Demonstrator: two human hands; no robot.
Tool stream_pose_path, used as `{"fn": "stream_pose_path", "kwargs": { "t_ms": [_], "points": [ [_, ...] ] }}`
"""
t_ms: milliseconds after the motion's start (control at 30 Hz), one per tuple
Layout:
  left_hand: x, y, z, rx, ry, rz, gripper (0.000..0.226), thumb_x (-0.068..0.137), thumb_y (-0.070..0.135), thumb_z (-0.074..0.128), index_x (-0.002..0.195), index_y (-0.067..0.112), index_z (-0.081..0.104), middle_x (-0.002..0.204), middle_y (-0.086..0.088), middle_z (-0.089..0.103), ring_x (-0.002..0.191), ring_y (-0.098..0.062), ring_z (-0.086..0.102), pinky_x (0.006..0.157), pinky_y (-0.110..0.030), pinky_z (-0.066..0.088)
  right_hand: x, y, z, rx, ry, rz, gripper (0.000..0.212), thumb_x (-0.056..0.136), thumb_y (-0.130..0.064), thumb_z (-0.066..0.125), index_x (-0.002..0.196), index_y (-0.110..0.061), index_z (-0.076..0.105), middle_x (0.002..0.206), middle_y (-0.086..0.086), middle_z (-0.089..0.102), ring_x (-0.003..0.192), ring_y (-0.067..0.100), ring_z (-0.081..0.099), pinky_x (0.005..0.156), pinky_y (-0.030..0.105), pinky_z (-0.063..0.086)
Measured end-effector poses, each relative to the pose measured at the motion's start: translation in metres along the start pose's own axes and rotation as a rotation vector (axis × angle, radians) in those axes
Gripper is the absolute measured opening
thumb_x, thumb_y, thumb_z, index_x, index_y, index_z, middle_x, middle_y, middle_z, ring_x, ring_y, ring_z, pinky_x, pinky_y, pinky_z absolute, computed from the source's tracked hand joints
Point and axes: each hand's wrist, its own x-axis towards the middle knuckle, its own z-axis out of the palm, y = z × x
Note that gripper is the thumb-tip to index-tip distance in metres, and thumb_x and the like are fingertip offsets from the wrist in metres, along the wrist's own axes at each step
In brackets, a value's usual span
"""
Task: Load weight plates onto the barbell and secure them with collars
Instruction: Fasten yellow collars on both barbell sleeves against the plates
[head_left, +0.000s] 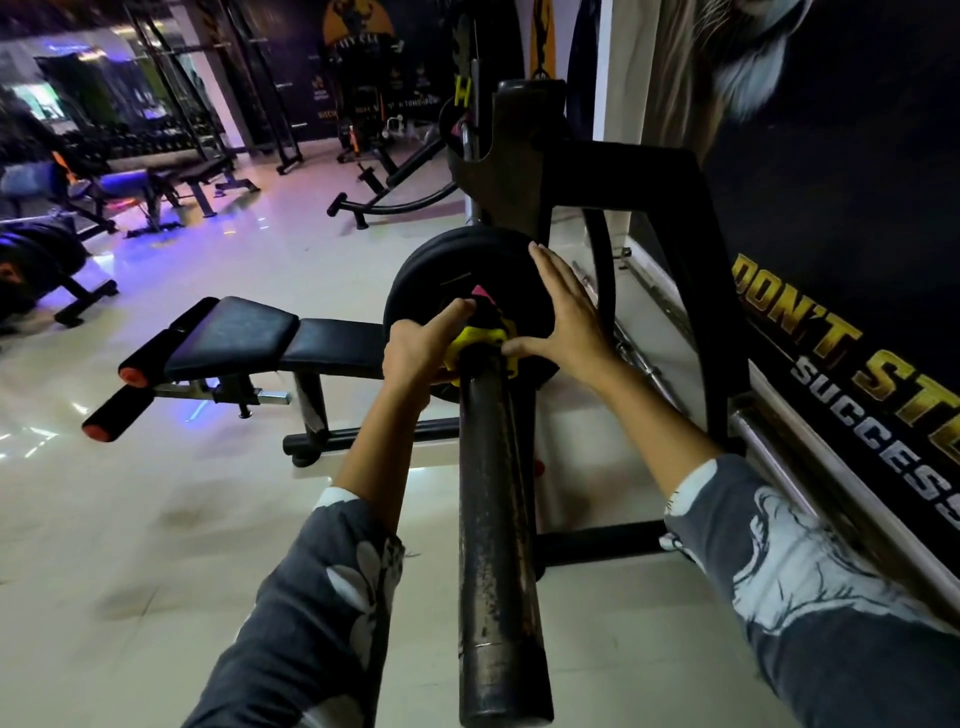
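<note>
Up close, the dark, worn steel barbell sleeve (496, 519) runs away from the camera, carrying black round weight plates (447, 283) near the black rack upright (519, 156). A yellow plastic collar (480, 343) sits on the sleeve against the plates. The left hand (415, 353) grasps the collar; the right hand (563, 317) lies spread flat on the outer plate, thumb touching the collar.

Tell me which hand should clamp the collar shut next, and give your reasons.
Left, most likely. The left hand is already wrapped around the yellow collar on the barbell sleeve, a finger by its lever. The right hand lies open and flat against the black plate, bracing it.
</note>
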Motion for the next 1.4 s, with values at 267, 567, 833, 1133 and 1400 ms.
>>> {"fn": "stream_pose_path", "kwargs": {
  "t_ms": [267,567,833,1133,1400],
  "points": [
    [0.006,-0.015,0.003,-0.128,0.034,-0.025,0.086,0.046,0.061,0.071,0.108,0.003,0.056,0.106,-0.019,0.064,0.088,-0.034,0.067,0.06,-0.042,0.06,0.001,0.007,0.005,0.018,0.065,-0.02,0.108,0.061,-0.025,0.083,0.146,-0.017,0.017,0.155,0.004,0.018,0.142,0.019,0.017,0.106,0.021,0.015],
    [-0.039,-0.022,-0.006,0.153,0.08,0.204,0.052,0.076,0.062,0.06,0.089,0.012,0.068,0.083,-0.009,0.07,0.082,-0.026,0.067,0.074,-0.041,0.055,-0.028,-0.014,0.007,0.011,0.078,0.063,0.088,0.079,-0.023,0.07,0.146,-0.013,0.014,0.156,0.009,0.011,0.144,0.022,0.012,0.117,0.037,0.019],
    [-0.102,-0.086,-0.023,0.449,0.054,0.72,0.046,0.094,0.04,0.038,0.131,0.014,0.046,0.129,-0.009,0.054,0.116,-0.022,0.052,0.095,-0.033,0.043,-0.155,-0.028,0.016,0.054,0.068,0.234,0.063,0.093,-0.031,0.049,0.145,-0.016,0.017,0.156,0.006,0.015,0.144,0.018,0.012,0.117,0.035,0.015],
    [-0.203,-0.105,-0.034,0.426,0.102,0.752,0.05,0.095,0.039,0.035,0.134,0.008,0.042,0.133,-0.012,0.051,0.119,-0.012,0.043,0.1,-0.008,0.028,-0.237,-0.072,0.008,0.062,0.069,0.156,0.072,0.087,-0.051,0.038,0.145,-0.016,0.015,0.155,0.003,0.017,0.142,0.01,0.01,0.119,0.038,0.013],
    [-0.309,-0.133,-0.063,0.472,0.166,0.723,0.051,0.095,0.043,0.037,0.13,0.008,0.046,0.128,-0.011,0.056,0.119,-0.011,0.044,0.1,-0.011,0.029,-0.343,-0.116,0.034,0.361,0.122,0.253,0.066,0.083,-0.056,0.039,0.139,-0.022,0.032,0.145,-0.002,0.035,0.133,0.007,0.031,0.109,0.021,0.03]
  ]
}}
